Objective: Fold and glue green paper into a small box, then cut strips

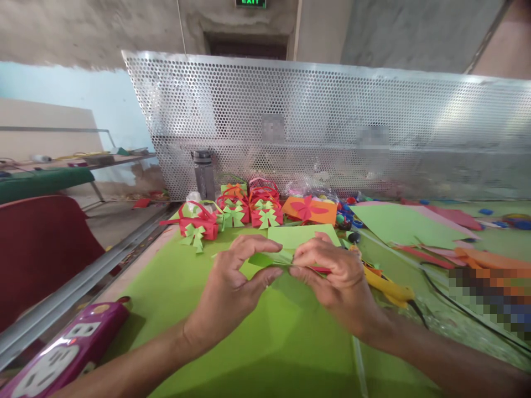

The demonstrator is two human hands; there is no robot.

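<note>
Above the green-covered table, a small folded piece of green paper (262, 260) is between my two hands. My right hand (332, 268) pinches its right end between thumb and fingers. My left hand (232, 282) is curled around the left part, its thumb along the lower edge and the index finger arched above. Part of the paper is hidden by my fingers. A bit of red paper (321, 270) shows beside my right fingers; whether it is held I cannot tell. Beyond my hands lie a light green sheet (307, 235) and small red paper baskets (211, 225) with green bows (194, 237).
A yellow glue gun (388, 284) with a black cord lies right of my right hand. At the left front is a purple power strip (78, 348). A grey bottle (203, 174) stands before the perforated metal panel (332, 110). Colored paper sheets (406, 221) lie at right.
</note>
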